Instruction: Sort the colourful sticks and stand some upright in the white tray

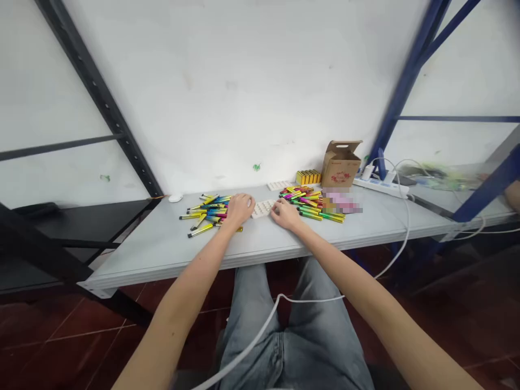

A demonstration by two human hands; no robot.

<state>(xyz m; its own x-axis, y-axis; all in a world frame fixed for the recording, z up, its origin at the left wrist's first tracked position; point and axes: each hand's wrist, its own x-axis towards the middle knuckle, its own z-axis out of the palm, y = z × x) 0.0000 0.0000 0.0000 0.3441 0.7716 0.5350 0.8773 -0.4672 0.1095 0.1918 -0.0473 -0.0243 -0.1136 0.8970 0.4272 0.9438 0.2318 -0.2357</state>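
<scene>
Grip, both hands: left hand (239, 208) lies palm down with curled fingers on the near edge of the left pile of coloured sticks (207, 211); right hand (286, 214) rests loosely closed, holding nothing visible, at the right end of the white tray (262, 208). Tray sits mid-tabletop (162, 244) between the hands. Right pile of coloured sticks (312, 203), cardboard box (340, 163) and power strip (379, 186) lie farther right.

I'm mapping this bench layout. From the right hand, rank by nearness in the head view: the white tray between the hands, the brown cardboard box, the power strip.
1. White tray, just left of the right hand, touching or nearly so.
2. Brown cardboard box, behind and to its right, by the wall.
3. Power strip, farther right still.
</scene>
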